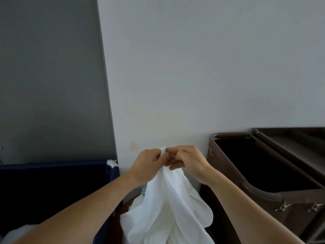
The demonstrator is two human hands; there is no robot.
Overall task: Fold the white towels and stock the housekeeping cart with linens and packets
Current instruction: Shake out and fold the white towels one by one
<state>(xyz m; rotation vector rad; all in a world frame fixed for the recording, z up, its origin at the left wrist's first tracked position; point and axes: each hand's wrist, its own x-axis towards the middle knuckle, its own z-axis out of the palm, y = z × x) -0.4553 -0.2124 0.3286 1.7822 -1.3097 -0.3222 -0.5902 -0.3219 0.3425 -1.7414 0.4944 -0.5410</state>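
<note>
Landmark: the brown housekeeping cart (299, 205) fills the lower right of the view, and its dark compartment is open upward.
Towel: a white towel (165, 208) hangs in the air just left of the cart. Its lower end runs out of the bottom of the view, so where it ends is hidden.
Left hand: the left hand (149, 164) pinches the towel's bunched top edge between thumb and curled fingers, on the side away from the cart.
Right hand: the right hand (189, 162) pinches the same top edge on the cart's side. It is touching the left hand or very nearly so.
Long axis: the towel hangs close to vertical, with its folds dropping straight down below both hands.
Key relation: the two grips meet at one spot, so the cloth is gathered and not spread. I judge the next move calls for the hands to part along the top edge, the right toward the cart and the left away from it, to open the towel for folding.
Nearer hand: the right hand is nearer the cart.
Progress: this looks like an early stage of folding this towel. I can make out nothing inside the cart's dark compartment.
Blue bin: a dark blue bin (52, 182) stands well left of the cart, beyond the towel, with white linen (19, 231) inside it.
Writing: no brand, label or lettering can be read.
</note>
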